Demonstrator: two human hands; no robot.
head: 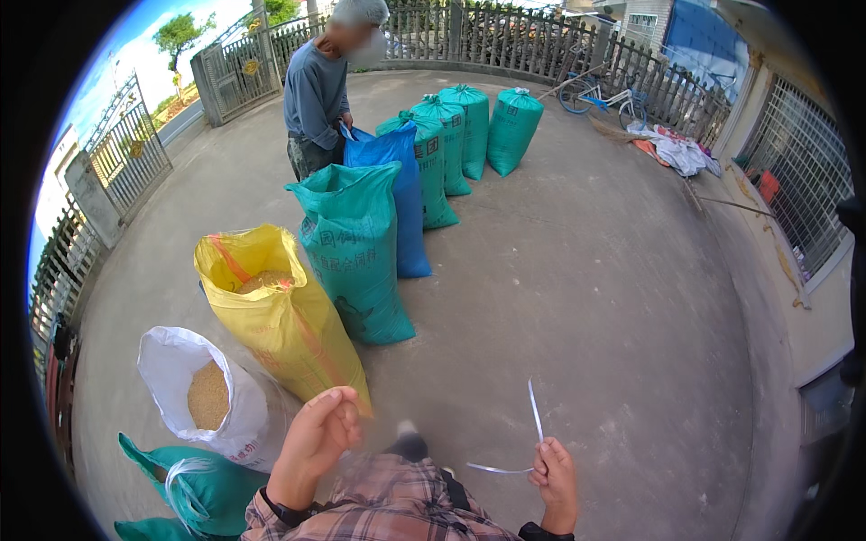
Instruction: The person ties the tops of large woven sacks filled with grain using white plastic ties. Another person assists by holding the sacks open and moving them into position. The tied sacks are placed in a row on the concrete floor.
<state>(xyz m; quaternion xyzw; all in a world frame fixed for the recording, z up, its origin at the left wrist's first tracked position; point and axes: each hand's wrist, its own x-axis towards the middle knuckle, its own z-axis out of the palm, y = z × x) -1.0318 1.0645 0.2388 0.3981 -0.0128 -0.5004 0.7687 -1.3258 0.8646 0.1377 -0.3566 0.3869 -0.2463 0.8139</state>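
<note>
My right hand (555,477) pinches a thin white plastic strip (536,409). One end of the strip points up, and another length sticks out to the left. Half curled, my left hand (321,433) is raised beside the yellow woven sack (304,331), with nothing visible in it. That sack is open at the top and holds tan grain (264,280). To its left, an open white woven sack (254,419) contains similar grain (208,395). Nearest me at lower left, a green sack (216,487) has a bundle of white strips (186,490) lying on it.
Beyond the yellow sack stand an open-topped green sack (355,270) and a blue sack (406,203), held by another person (314,101). Several tied green sacks (515,132) stand farther back. A bicycle (602,98) leans near the fence (528,40); crumpled sacks (676,149) lie by the wall.
</note>
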